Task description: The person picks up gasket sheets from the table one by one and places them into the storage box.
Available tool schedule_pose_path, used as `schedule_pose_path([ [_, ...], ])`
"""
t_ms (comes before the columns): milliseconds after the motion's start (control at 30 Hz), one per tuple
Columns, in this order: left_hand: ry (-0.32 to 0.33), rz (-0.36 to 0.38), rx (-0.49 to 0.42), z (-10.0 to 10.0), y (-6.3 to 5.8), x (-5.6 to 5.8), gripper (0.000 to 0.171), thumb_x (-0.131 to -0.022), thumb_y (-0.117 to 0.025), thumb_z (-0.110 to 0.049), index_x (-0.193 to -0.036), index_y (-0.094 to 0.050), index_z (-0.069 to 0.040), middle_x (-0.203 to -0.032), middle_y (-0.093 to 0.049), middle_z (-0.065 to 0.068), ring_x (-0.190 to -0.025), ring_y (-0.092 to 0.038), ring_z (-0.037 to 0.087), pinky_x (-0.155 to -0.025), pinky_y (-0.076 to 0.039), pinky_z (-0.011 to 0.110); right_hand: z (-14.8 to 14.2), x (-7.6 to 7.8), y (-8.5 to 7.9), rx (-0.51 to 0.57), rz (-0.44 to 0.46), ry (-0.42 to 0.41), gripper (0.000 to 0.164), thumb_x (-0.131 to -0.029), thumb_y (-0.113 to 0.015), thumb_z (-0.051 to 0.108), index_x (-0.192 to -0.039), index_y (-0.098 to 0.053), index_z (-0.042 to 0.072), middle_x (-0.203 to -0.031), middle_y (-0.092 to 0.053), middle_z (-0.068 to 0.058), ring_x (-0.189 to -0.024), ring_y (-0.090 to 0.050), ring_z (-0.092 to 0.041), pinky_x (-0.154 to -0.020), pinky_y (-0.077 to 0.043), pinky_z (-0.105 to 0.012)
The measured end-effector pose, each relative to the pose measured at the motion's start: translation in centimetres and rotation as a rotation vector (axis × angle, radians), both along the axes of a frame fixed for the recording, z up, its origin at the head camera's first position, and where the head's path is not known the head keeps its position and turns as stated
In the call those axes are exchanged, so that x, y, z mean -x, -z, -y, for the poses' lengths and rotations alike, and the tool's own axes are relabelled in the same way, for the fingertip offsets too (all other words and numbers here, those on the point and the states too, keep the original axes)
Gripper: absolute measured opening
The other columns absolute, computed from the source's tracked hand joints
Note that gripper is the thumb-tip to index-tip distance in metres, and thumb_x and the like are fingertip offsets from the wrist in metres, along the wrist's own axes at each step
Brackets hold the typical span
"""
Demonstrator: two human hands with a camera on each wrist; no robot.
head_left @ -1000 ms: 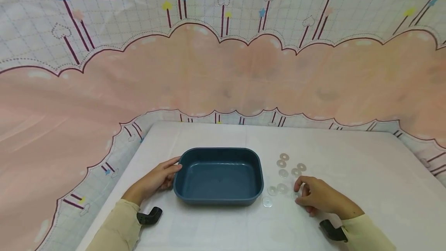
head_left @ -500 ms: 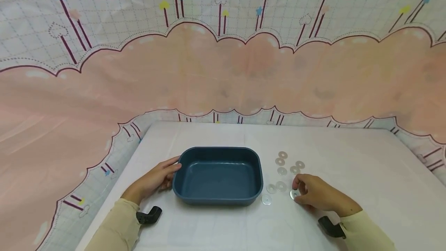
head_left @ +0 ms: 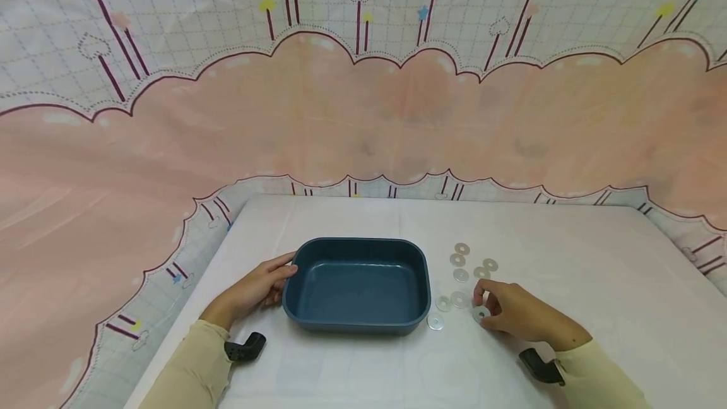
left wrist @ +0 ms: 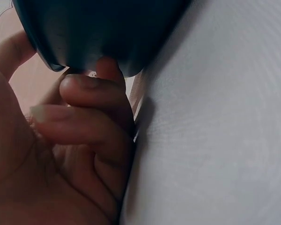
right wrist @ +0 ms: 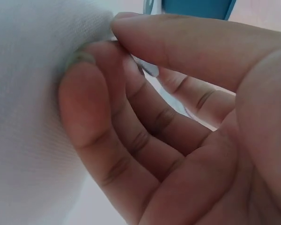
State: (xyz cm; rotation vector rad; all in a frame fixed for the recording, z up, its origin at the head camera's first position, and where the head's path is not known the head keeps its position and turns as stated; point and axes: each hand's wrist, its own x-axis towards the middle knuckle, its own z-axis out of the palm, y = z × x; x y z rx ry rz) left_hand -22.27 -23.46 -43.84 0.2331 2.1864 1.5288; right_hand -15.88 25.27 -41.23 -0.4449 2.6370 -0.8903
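In the head view my left hand (head_left: 254, 288) holds the left end of a dark blue rectangular tub (head_left: 356, 295), thumb at its rim. The left wrist view shows the curled fingers (left wrist: 91, 126) against the end wall of the tub (left wrist: 103, 28). Beside the loose discs, my right hand (head_left: 519, 311) pinches a metal washer (head_left: 481, 314) between thumb and index finger, low over the table. In the right wrist view only a sliver of the washer (right wrist: 150, 69) shows past the thumb; the rest is hidden. Nothing lies inside the tub.
Several flat washers (head_left: 459, 299) lie scattered between the tub and my right hand, some overlapping further back. A white cloth covers the table (head_left: 352, 371). A patterned pink and white curtain (head_left: 363, 118) hangs behind. Dark cameras (head_left: 245, 347) sit at both wrists.
My right thumb and index finger have closed on a washer, which now shows between them. The left hand and the tub have stayed in place.
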Motion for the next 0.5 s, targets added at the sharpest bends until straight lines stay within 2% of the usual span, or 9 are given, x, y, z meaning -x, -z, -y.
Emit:
schedule_pose_path([
  [233,-0.001,-0.010,-0.003,0.1,0.2,0.3,0.065,-0.104,-0.050,-0.038,-0.158,-0.027,-0.011,-0.063,-0.052,-0.003,-0.059,-0.046,0.013,-0.055,-0.039,0.025,0.4,0.1,-0.6,0.005,-0.023,-0.006,0.029,-0.085,-0.077,0.006,-0.103,-0.055,0.013,-0.076,-0.056,0.001,-0.066,-0.052,-0.013,-0.057,-0.045,-0.024],
  [500,-0.006,-0.009,0.008,0.1,0.2,0.4,0.065,-0.104,-0.051,-0.038,-0.158,-0.028,-0.011,-0.059,-0.051,-0.003,-0.056,-0.045,0.012,-0.051,-0.036,0.025,1.6,-0.2,-2.3,0.133,-0.126,-0.025,0.026,-0.089,-0.072,0.004,-0.108,-0.057,0.011,-0.082,-0.062,-0.001,-0.067,-0.056,-0.007,-0.059,-0.051,-0.022],
])
